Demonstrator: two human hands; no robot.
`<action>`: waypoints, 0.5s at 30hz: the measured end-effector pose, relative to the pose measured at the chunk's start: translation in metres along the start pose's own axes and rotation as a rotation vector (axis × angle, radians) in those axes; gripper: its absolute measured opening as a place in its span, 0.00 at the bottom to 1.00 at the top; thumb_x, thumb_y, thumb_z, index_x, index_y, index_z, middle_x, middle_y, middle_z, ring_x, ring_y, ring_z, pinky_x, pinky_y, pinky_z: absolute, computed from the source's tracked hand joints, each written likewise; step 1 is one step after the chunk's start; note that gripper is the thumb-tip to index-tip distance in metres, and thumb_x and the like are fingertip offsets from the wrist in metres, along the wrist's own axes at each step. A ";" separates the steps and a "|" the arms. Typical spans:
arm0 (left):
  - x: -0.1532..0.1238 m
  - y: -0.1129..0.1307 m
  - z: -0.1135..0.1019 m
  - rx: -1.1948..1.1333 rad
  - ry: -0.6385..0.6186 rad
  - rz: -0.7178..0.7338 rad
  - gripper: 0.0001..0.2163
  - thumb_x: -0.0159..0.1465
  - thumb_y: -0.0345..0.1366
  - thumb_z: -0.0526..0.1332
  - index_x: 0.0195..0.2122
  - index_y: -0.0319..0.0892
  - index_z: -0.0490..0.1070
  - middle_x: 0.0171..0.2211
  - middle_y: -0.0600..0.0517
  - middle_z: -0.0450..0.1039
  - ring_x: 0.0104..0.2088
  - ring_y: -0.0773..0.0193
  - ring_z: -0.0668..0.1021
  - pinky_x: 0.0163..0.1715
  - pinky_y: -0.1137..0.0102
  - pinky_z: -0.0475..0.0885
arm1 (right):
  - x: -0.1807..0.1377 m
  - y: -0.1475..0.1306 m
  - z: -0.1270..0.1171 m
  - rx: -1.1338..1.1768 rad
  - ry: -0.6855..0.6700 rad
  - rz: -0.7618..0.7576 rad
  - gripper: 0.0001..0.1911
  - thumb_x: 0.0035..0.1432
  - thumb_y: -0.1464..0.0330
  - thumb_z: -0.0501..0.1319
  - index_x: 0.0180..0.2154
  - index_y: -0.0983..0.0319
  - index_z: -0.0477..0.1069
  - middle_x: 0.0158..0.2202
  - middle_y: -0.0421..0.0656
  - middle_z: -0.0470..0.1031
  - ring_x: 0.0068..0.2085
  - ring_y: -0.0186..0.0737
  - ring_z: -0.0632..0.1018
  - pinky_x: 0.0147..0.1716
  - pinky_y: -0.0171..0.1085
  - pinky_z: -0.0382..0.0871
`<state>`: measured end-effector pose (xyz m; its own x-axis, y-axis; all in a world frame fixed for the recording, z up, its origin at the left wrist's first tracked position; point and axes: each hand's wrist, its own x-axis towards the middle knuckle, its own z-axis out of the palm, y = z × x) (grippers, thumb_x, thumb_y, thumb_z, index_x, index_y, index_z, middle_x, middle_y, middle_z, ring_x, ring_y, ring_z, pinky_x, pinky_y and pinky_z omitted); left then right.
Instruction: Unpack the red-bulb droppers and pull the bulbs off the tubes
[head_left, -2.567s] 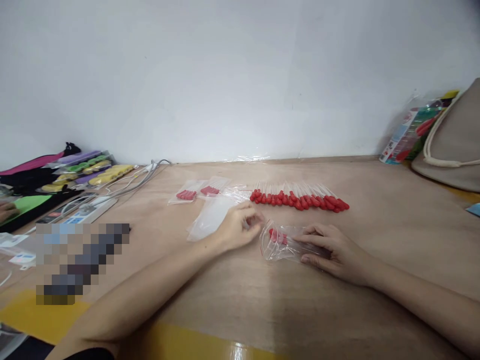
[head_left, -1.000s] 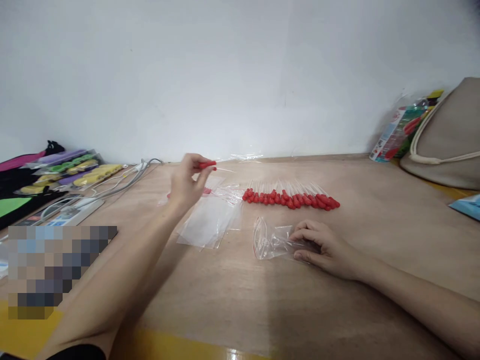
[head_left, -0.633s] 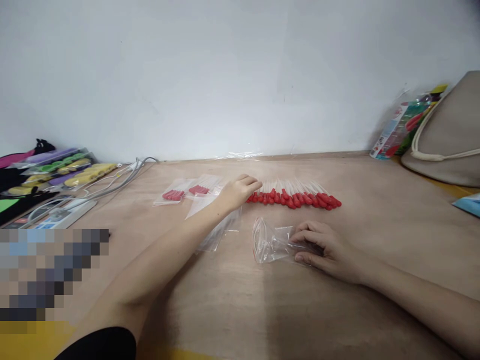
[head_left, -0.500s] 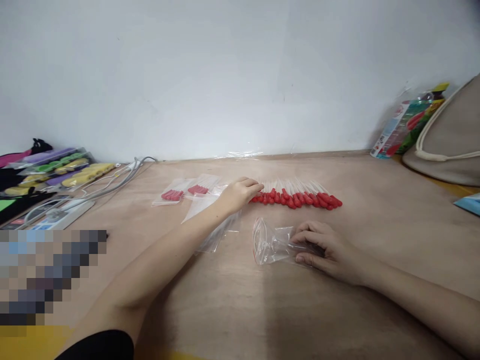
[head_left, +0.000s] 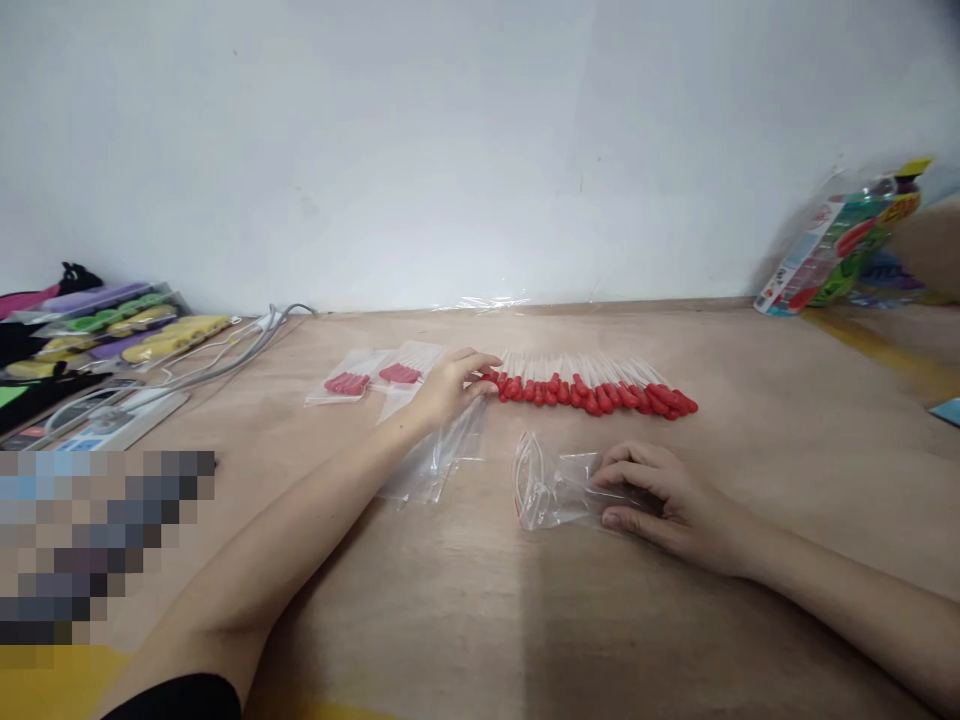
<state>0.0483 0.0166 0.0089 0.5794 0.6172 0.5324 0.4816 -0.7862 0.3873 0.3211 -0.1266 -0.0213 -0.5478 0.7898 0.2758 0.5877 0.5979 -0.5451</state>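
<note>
By leftmost red-tipped sticks (head_left: 513, 388), your left hand (head_left: 450, 387) curls, grip unclear; half-curled right hand (head_left: 667, 495) holds clear bag (head_left: 551, 497).

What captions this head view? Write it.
Left hand at red-tipped thin white sticks; right hand on a clear plastic bag.

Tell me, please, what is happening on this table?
A person's left hand is at the left end of a row of thin white sticks with thick red ends; whether it grips one is unclear. The right hand holds a clear plastic bag, its mouth open leftward. Farther left lie two flat clear bags with red-ended pieces inside.
</note>
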 end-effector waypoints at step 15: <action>-0.038 0.086 -0.011 -0.005 0.004 0.014 0.11 0.65 0.37 0.52 0.44 0.40 0.68 0.43 0.46 0.69 0.46 0.62 0.71 0.48 0.64 0.67 | 0.003 -0.003 0.002 -0.157 -0.033 -0.057 0.21 0.58 0.60 0.54 0.53 0.55 0.64 0.51 0.48 0.66 0.50 0.47 0.67 0.48 0.49 0.61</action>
<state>0.0608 -0.0745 0.0301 0.5835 0.6058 0.5408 0.4700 -0.7950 0.3834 0.3166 -0.1264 -0.0201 -0.6006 0.7508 0.2751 0.6394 0.6575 -0.3986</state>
